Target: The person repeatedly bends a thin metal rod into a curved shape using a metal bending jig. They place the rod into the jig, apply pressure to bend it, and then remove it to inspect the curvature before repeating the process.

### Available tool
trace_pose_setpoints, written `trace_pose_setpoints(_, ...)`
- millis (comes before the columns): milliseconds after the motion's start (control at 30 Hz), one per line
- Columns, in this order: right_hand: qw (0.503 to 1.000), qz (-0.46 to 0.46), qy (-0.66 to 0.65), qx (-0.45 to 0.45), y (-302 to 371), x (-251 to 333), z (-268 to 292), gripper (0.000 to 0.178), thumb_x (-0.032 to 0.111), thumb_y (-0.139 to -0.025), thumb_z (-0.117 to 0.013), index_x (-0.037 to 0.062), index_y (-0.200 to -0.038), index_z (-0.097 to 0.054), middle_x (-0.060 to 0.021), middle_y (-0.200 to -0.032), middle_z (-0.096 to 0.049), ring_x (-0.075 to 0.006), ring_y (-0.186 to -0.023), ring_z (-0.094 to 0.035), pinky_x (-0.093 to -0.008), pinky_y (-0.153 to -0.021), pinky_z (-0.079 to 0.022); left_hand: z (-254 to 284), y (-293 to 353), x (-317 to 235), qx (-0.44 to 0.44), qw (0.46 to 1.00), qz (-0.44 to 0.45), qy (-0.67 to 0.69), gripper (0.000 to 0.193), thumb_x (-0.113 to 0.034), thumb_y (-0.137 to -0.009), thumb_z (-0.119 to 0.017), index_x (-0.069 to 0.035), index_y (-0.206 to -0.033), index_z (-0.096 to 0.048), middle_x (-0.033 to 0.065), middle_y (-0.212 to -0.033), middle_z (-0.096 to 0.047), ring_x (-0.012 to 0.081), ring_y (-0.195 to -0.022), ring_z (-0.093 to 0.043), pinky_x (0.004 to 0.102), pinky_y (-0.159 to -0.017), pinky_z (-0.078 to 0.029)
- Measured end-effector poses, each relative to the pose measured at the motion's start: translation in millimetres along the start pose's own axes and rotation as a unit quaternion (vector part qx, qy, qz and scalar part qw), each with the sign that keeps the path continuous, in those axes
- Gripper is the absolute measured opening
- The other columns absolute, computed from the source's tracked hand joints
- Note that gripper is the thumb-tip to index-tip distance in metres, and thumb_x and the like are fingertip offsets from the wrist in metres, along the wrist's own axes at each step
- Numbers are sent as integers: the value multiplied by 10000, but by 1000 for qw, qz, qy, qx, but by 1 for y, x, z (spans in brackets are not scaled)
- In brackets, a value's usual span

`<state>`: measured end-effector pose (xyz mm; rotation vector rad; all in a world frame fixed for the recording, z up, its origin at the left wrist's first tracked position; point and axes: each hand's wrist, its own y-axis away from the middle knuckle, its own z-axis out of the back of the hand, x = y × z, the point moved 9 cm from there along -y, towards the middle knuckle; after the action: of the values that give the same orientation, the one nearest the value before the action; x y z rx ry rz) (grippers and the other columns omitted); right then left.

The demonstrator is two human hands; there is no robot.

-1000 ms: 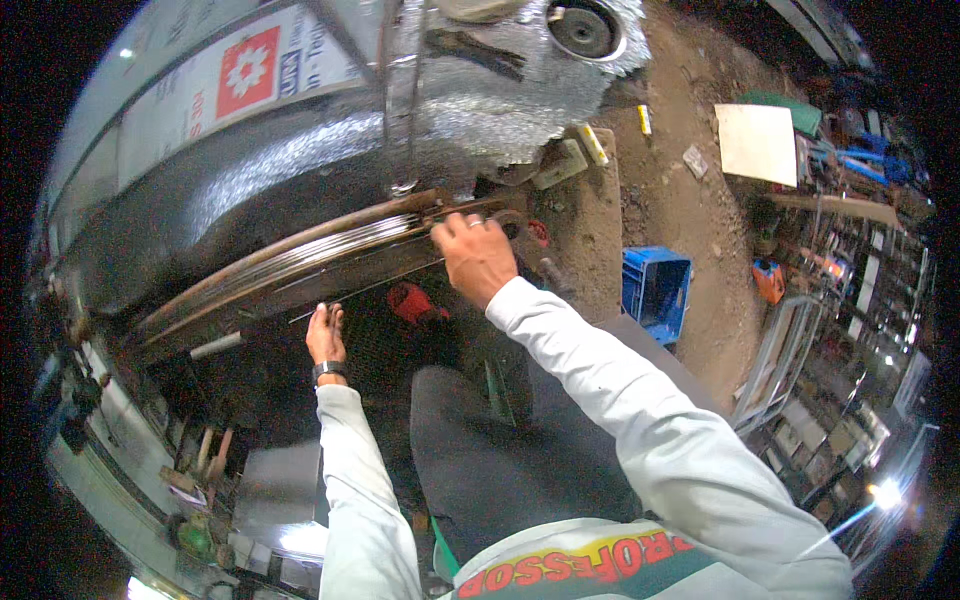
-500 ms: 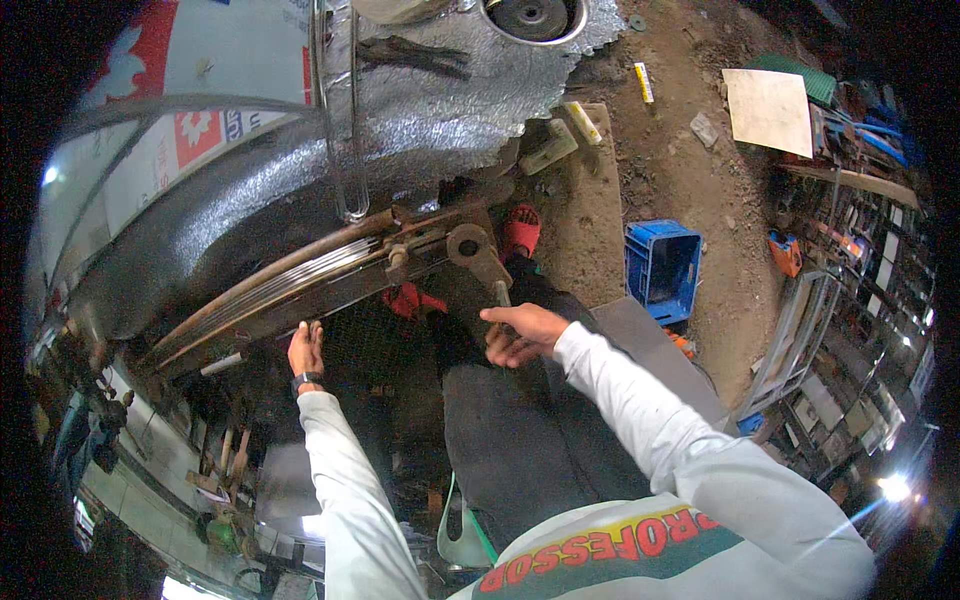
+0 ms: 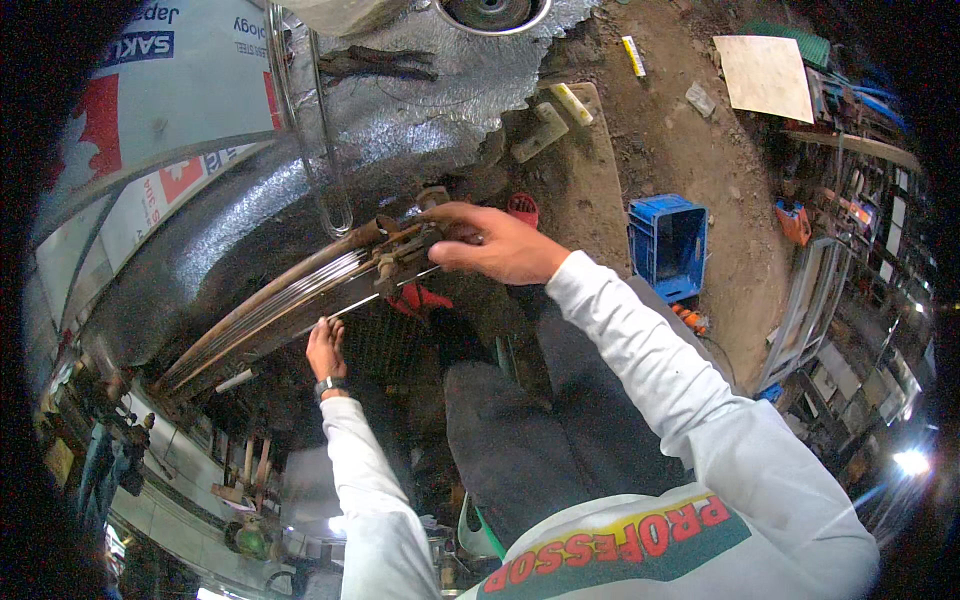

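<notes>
A rusty bench-mounted metal fixture [image 3: 388,262] stands in front of me, with a curved brown pipe [image 3: 270,300] and several thin shiny rods [image 3: 315,283] running along it to the left. My right hand [image 3: 500,243] curls over the fixture's right end, its thumb near side and fingers far side. It grips the metal lever there, most of which the hand hides. My left hand [image 3: 325,350] is at the near edge, fingertips pinched together on a thin bright metal rod [image 3: 385,294] that stretches toward the fixture's right end.
Beyond lies a crinkled silver sheet [image 3: 400,110] with long bent metal loops [image 3: 330,170] and a round metal dish [image 3: 495,12]. At right on the dirt floor stands a blue crate [image 3: 668,247], near an orange tool [image 3: 793,222] and a pale board [image 3: 764,78]. My red footwear [image 3: 418,300] shows below.
My right hand has moved up and left from above my lap onto the fixture's end, covering the round-eyed lever. My left hand has shifted slightly right. The view has turned a little.
</notes>
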<state>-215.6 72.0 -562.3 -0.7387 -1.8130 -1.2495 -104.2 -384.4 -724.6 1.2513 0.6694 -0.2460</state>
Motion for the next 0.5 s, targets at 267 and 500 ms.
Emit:
trace_pose_setpoints(267,908,-73,314,-266,47,-61,137,595,182,-837,-744,48,-1382,-545,-152,-1249,-658,-262,-1122,-633,-407,-980,-503,-130,59,35,69,995,40,-56,236,-201,-1005,-652,25,-1070,-640,113,-957,-722,160,-794,-694,264,-688,-576)
trace_pose_setpoints(500,682,82,720,-102,51,-103,101,554,203,-842,-676,97,-1367,-534,-129,-1305,-599,-316,-1236,-565,-534,-1087,-399,-167,91,55,0,996,72,43,236,-219,-993,-672,0,-1072,-637,89,-959,-719,166,-798,-696,282,-698,-578)
